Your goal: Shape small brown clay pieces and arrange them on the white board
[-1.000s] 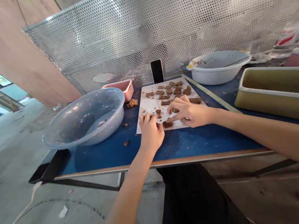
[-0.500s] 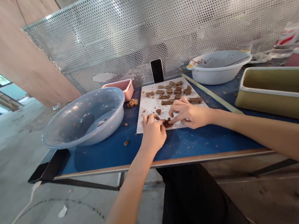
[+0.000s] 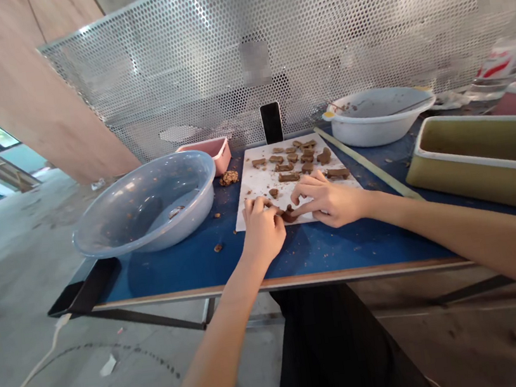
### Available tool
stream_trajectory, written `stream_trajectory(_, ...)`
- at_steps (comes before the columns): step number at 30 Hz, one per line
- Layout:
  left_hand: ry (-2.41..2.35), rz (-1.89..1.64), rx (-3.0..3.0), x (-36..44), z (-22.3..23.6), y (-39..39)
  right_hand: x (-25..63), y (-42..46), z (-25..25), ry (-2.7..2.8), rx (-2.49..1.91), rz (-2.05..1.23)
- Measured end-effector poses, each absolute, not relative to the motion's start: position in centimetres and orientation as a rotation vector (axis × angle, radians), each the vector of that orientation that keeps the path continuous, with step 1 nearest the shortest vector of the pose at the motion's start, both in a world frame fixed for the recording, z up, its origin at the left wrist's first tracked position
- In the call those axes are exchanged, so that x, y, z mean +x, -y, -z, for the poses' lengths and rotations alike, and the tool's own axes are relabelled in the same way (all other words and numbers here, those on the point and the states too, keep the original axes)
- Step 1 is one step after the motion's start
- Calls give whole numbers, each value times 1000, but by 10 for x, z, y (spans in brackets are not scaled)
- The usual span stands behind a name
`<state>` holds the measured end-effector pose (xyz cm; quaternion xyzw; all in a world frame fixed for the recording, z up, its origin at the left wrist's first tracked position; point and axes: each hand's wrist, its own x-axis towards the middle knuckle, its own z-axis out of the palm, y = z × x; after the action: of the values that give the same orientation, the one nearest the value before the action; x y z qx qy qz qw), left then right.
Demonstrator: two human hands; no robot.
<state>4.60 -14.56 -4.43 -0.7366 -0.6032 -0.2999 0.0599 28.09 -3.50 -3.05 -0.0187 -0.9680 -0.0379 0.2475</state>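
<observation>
A small lump of brown clay (image 3: 288, 215) lies at the near edge of a white board (image 3: 258, 191), between my two hands. My left hand (image 3: 263, 228) is closed, its thumb and forefinger gripping the lump from the left. From the right, my right hand (image 3: 330, 199) presses on the lump with its forefinger, the other fingers curled in. Farther up the board sit several shaped clay pieces, among them a long block (image 3: 288, 177) and a rounded piece (image 3: 324, 156). A little clay ball (image 3: 274, 193) rests just beyond my fingers.
A blue basin (image 3: 144, 203) stands on the left, a pink box (image 3: 221, 154) behind it. Crumbly clay (image 3: 229, 178) lies by the board. On the right are a pale stick (image 3: 372, 164), a white basin (image 3: 378, 125) and an olive trough (image 3: 485, 168). A phone (image 3: 272, 123) stands behind.
My right hand has dipped slightly toward me at the clay lump, and the lump's small raised bit has shifted a little. My left hand stays nearly in place.
</observation>
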Motion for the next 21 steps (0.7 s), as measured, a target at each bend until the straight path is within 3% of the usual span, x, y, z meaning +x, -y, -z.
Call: stream_trajectory(21, 1815, 955, -2197, 45, 45, 144, 279, 28, 35, 2607, -142, -107)
